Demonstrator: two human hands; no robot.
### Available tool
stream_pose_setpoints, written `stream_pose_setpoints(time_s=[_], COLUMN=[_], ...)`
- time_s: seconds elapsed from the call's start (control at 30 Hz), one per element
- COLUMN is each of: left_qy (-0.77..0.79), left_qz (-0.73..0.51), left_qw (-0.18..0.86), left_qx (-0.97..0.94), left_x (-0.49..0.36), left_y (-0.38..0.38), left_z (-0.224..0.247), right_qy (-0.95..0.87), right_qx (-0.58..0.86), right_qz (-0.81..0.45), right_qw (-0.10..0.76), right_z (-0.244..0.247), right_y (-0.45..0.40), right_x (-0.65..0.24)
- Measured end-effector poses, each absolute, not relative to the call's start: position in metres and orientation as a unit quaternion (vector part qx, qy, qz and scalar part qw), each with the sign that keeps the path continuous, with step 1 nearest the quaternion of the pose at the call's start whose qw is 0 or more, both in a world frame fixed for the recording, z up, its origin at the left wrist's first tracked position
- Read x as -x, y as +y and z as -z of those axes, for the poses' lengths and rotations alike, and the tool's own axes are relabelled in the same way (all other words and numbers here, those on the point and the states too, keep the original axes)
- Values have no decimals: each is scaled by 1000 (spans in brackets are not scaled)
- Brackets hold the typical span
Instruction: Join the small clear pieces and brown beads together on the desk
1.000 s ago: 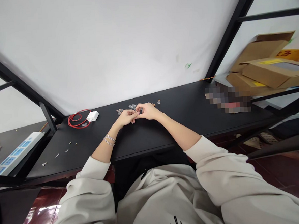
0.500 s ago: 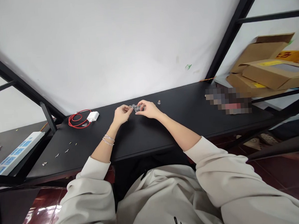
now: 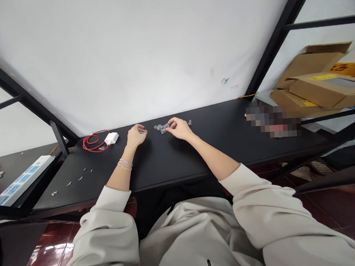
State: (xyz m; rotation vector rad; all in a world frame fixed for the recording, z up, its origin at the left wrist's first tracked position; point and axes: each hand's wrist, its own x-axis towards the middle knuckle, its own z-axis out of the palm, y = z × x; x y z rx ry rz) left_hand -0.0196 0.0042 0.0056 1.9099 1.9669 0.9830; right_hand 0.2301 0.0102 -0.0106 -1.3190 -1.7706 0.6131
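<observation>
Several small clear pieces lie in a cluster near the back of the black table. My right hand is at the cluster's right edge, thumb and forefinger apart, touching or nearly touching the pieces. Left of the cluster, my left hand has its fingers curled together; something small and clear may be between the fingertips, too small to name. One separate small clear piece stands to the right of my right hand.
A white adapter with a coiled red cable is at the left back. Tiny bits are scattered at the front left. A power strip sits far left, cardboard boxes and a blurred-out item at the right.
My left hand has moved left, away from the clear cluster, leaving more of it in view. My right hand has stayed beside the cluster, shifting slightly right.
</observation>
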Motion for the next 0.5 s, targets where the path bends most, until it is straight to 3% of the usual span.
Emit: stream_pose_setpoints(time_s=[0.33, 0.5], left_qy=[670, 678], left_qz=[-262, -228], left_qw=[55, 37], left_qx=[-693, -697], left_x=[13, 13], left_y=[3, 5], left_z=[0, 4], right_qy=[-611, -545], right_qx=[617, 626], right_qz=[-218, -295], right_qw=[445, 473], right_z=[6, 0], right_y=[19, 18], right_x=[-244, -250])
